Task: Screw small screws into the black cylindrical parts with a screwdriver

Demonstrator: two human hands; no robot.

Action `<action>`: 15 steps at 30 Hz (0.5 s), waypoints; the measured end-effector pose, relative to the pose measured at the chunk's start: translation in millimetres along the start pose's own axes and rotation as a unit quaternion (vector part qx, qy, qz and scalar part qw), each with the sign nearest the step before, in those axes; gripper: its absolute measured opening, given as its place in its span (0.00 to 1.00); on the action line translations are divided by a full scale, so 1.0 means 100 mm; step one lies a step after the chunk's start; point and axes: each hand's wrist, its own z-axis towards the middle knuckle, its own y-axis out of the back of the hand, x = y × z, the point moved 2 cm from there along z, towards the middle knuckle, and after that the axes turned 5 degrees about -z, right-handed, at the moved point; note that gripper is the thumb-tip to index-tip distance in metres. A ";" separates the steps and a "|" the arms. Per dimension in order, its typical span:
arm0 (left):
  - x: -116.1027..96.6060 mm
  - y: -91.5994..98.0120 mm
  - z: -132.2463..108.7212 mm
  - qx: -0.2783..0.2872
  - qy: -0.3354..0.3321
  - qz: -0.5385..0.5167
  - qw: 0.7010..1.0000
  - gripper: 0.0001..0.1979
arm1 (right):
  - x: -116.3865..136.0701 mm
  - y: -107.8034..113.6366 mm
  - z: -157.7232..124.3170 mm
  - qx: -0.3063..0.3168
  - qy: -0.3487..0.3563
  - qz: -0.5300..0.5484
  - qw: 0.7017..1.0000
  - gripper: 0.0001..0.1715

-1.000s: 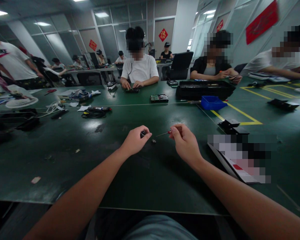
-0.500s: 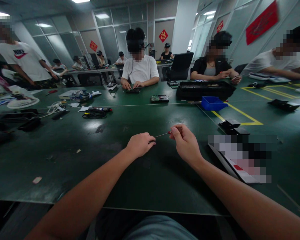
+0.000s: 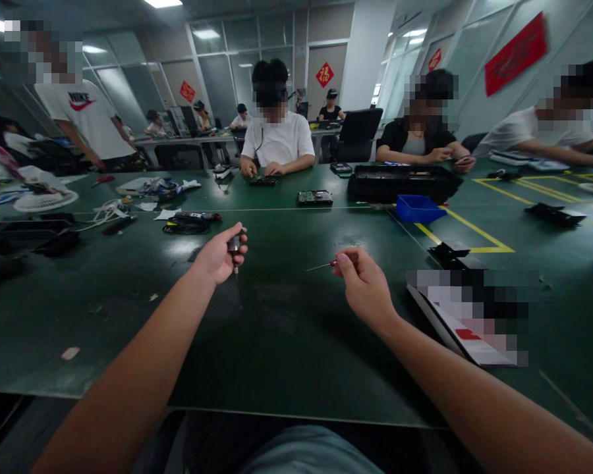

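— Where do things stand?

— My left hand (image 3: 221, 255) is lifted off the green surface (image 3: 277, 329), fingers clamped round a small dark part (image 3: 234, 245) with a thin pin pointing down. My right hand (image 3: 363, 283) pinches the red handle of a slim screwdriver (image 3: 326, 264), its tip aimed left, well apart from the part.

— So they're joined?

— No, tool and part aren't touching. I'd judge the part is picked up and the tool is ready, with the fitting itself not yet done. A blue bin (image 3: 417, 208) sits farther off.

Small dark metal part (image 3: 234, 245) and thin red-handled screwdriver (image 3: 326, 264), both held.
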 end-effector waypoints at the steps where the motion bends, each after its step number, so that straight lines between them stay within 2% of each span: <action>1: -0.07 0.05 -0.01 -0.011 -0.001 -0.017 1.000 0.08 | 0.00 0.00 0.00 0.001 0.001 0.000 1.000 0.14; 6: -0.31 0.43 -0.09 -0.083 -0.024 -0.033 0.996 0.06 | -0.01 0.00 0.00 0.002 0.012 0.000 1.000 0.14; 15: -0.68 1.41 -0.24 -0.225 -0.114 -0.004 0.968 0.11 | 0.01 -0.01 -0.01 0.018 0.016 -0.005 1.000 0.14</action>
